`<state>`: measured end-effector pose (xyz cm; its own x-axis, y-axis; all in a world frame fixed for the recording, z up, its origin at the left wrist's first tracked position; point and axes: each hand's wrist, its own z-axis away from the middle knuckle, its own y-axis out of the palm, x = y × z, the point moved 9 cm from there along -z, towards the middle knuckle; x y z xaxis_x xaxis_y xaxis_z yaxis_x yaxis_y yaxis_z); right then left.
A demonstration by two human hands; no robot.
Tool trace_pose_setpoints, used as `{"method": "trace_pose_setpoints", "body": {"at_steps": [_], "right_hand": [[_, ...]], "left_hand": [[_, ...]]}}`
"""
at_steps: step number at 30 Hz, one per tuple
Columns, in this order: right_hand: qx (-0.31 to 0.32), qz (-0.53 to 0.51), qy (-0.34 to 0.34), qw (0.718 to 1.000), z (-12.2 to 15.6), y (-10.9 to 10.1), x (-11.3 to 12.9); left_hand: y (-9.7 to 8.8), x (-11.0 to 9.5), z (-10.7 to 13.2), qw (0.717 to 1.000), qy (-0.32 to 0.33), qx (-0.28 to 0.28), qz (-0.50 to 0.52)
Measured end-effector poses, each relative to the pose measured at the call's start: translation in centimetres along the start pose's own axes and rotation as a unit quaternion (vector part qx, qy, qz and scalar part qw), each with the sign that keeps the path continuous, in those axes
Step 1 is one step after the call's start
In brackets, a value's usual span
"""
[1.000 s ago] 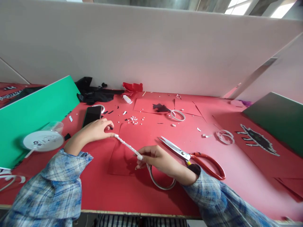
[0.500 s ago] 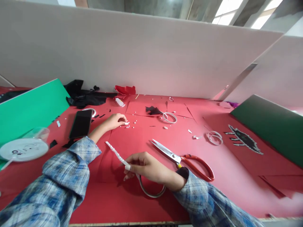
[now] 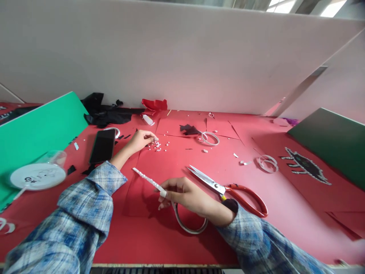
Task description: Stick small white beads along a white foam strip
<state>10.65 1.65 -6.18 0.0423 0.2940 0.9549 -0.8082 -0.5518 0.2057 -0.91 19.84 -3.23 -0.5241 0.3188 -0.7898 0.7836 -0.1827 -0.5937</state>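
My right hand (image 3: pixel 185 196) pinches one end of a white tape strip (image 3: pixel 146 179) that carries small white beads and sticks out to the upper left above the red sheet (image 3: pixel 137 236). The strip runs back under that hand into a loose white loop (image 3: pixel 189 226). My left hand (image 3: pixel 141 139) reaches forward, fingertips pinched at a scatter of tiny white beads (image 3: pixel 159 145). What the fingertips hold is too small to see.
Red-handled scissors (image 3: pixel 228 187) lie open just right of my right hand. A black phone (image 3: pixel 102 145), a clear tape dispenser (image 3: pixel 38 173) and a green board (image 3: pixel 34 133) sit left. White tape rings (image 3: pixel 210 137), black scraps (image 3: pixel 108 110) and a black spider cut-out (image 3: pixel 306 167) lie farther off.
My left hand let go of the far end of the strip and moved forward to the bead pile. My right hand still holds the strip.
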Motion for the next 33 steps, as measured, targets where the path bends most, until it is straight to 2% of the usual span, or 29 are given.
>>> {"method": "trace_pose_setpoints", "body": {"at_steps": [7,27,33], "right_hand": [[0.010,-0.002,-0.004,1.000,-0.2,-0.1,-0.5],[0.005,-0.012,0.014,1.000,0.0,0.1,-0.3],[0.013,-0.003,0.001,1.000,-0.1,0.1,-0.5]], "left_hand": [[-0.4,1.3,0.4,0.993,-0.045,-0.013,0.109],[-0.6,1.7,0.4,0.976,-0.057,-0.044,0.206],[-0.3,1.7,0.7,0.972,-0.058,-0.031,0.227]]}}
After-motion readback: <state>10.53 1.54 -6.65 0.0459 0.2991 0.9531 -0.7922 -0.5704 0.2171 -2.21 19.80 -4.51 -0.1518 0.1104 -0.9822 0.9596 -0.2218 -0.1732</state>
